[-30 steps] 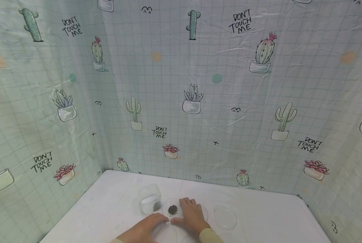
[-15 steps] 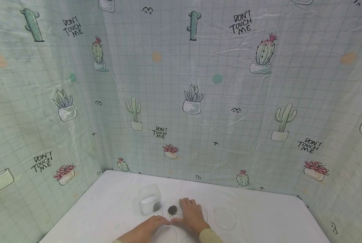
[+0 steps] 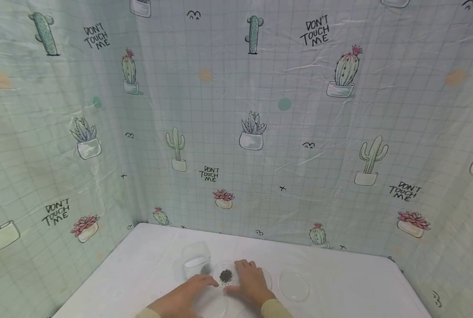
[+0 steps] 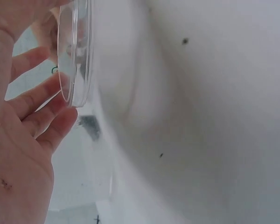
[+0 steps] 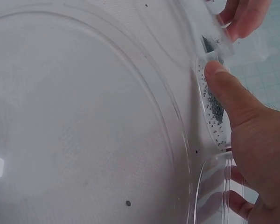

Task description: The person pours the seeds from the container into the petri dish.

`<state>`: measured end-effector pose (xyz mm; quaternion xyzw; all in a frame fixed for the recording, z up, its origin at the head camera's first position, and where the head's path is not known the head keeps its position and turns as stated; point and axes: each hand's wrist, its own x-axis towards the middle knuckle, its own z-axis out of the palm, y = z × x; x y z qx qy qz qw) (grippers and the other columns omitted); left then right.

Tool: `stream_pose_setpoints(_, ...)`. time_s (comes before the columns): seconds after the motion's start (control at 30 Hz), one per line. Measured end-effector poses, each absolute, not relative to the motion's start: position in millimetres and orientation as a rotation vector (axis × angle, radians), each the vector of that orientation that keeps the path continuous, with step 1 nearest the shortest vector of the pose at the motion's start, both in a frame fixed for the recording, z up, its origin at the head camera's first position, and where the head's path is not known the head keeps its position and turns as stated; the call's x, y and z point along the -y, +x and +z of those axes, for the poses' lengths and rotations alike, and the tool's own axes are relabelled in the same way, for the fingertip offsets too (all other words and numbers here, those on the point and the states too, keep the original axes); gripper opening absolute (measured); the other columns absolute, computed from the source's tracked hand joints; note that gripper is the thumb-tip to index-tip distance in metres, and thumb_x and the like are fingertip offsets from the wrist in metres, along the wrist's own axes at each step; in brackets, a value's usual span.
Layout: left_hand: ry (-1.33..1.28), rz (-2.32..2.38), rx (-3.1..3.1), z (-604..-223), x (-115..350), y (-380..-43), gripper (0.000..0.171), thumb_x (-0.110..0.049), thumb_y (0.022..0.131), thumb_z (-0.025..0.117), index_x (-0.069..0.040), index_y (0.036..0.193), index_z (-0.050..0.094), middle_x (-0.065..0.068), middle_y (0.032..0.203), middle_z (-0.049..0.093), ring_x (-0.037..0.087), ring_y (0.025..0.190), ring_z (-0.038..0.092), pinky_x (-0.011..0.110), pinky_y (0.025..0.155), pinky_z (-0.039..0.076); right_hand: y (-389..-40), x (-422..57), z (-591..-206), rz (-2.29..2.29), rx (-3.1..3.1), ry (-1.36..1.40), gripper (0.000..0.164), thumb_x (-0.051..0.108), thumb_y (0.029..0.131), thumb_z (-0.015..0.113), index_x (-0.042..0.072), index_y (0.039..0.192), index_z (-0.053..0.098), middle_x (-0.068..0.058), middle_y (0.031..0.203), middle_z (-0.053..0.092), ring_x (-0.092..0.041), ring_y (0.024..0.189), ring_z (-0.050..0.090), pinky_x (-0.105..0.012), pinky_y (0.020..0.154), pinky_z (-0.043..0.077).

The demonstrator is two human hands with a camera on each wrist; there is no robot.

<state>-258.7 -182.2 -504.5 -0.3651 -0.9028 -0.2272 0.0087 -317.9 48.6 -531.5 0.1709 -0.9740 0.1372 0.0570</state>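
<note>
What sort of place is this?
Probably an improvised work booth: pale green, cactus-printed, plastic-looking sheeting hangs behind and beside a white tabletop bearing clear, round, plastic-looking dishes.

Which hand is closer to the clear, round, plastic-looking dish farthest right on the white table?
Right. The right hand is left of that dish, with a gap between; the left hand is farther left, beyond the right hand.

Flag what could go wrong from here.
Spill: the right hand is at the rim of the granule dish, so a jolt could scatter the loose dark granules.
Knock: the left hand, holding a clear dish, is close to the translucent container and might bump it.
</note>
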Motion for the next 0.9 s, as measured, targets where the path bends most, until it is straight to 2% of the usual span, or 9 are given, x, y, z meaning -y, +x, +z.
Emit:
stream_pose_setpoints(0.2,-1.102,-0.638,2.771,-499.7,188.5,-259.3,0.078,-0.049,0.067,0.074,-0.023,0.132,0.041,-0.003,0.132,0.043,0.016,0.12,0.044,0.034,0.094,0.048,-316.7,-49.6,-530.6,0.395,2.953,0.527,0.092,0.075,0.057,0.062,0.013,0.124,0.05,-0.002,0.116,0.057,-0.024,0.104,0.051,-0.045,0.083,0.046)
stream_pose_setpoints(0.57,-0.949,-0.621,2.794,-503.4,179.9,-262.9,0.074,-0.051,0.07,0.071,-0.027,0.132,0.039,0.005,0.133,0.043,0.026,0.12,0.046,0.044,0.092,0.049,-315.2,-51.7,-531.3,0.407,2.942,0.558,0.095,0.072,0.052,0.066,0.014,0.125,0.05,-0.001,0.119,0.056,-0.023,0.103,0.051,-0.043,0.081,0.047)
stream_pose_setpoints(0.77,-0.932,-0.606,2.769,-505.0,174.5,-263.7,0.075,-0.046,0.068,0.074,-0.019,0.131,0.043,0.008,0.135,0.043,0.027,0.122,0.044,0.044,0.094,0.048,-316.2,-53.9,-532.1,0.443,2.932,0.565,0.095,0.07,0.052,0.069,0.014,0.126,0.049,-0.002,0.121,0.055,-0.023,0.105,0.052,-0.044,0.084,0.048)
stream_pose_setpoints(0.9,-0.914,-0.597,2.76,-505.3,171.6,-263.9,0.075,-0.046,0.069,0.073,-0.017,0.131,0.044,0.009,0.135,0.043,0.029,0.122,0.044,0.045,0.094,0.047,-316.7,-55.9,-530.5,0.472,2.933,0.577,0.094,0.068,0.053,0.07,0.013,0.126,0.049,-0.003,0.123,0.054,-0.024,0.108,0.051,-0.046,0.089,0.047)
